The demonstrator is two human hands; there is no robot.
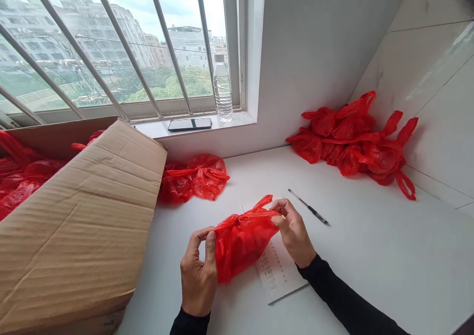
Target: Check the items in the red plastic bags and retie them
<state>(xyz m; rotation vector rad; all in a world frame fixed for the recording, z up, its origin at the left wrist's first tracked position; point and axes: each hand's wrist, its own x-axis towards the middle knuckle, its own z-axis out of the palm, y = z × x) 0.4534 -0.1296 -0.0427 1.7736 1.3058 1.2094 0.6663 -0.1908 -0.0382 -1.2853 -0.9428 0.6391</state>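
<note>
A knotted red plastic bag [242,243] hangs between my two hands, just above the white table. My left hand [200,273] pinches its left upper corner between thumb and fingers. On the other side, my right hand [292,229] grips the right upper corner. The knot and a loose handle end stick up along the top edge. Something lumpy shows dimly through the thin plastic, but I cannot tell what it is. Partly hidden under the bag lies a notebook [287,276] with rows of handwriting on its page.
A cardboard box [96,216] holding red bags stands at the left. Tied red bags [211,177] lie beside it, and a pile of red bags [351,137] fills the back right corner. There is a pen [309,207] beyond my right hand. On the windowsill are a phone [185,124] and a water bottle [222,91].
</note>
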